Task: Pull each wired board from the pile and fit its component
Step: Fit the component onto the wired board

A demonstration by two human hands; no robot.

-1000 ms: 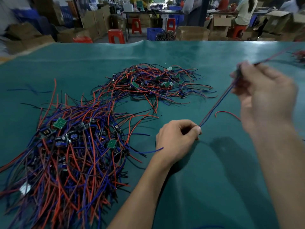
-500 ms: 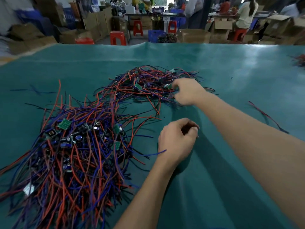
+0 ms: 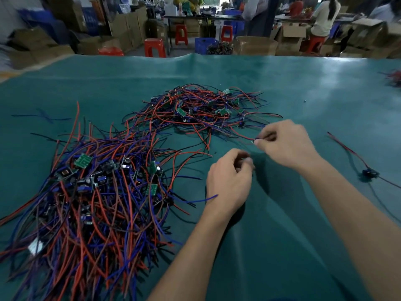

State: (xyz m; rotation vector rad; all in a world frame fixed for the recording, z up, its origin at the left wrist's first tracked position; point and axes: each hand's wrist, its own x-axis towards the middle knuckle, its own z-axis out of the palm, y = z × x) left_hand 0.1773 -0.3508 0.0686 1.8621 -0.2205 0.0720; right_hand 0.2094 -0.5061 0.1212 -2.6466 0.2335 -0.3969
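Near the centre of the frame, the left hand [image 3: 229, 181] is resting on the green surface [image 3: 282, 235] with its fingers curled tight around something small (too hidden to name). Just above and right of it, the right hand [image 3: 286, 144] is pinching the end of a red wire [image 3: 240, 134] between thumb and forefinger; that wire is trailing back to the far pile [image 3: 201, 109], a tangle of red and blue leads with small green boards lying in the upper middle of the frame. A larger near pile [image 3: 91, 192] is sprawling across the lower left, its boards and dark components half buried under wires, and one blue wire [image 3: 204, 199] from it is reaching the left wrist. At the right edge of the frame, a single wired board [image 3: 368, 172] is lying well apart from both piles, its red and black leads running up toward the upper right. Beyond the surface, red stools [image 3: 154, 47] and cardboard boxes [image 3: 256, 45] are standing on the workshop floor.
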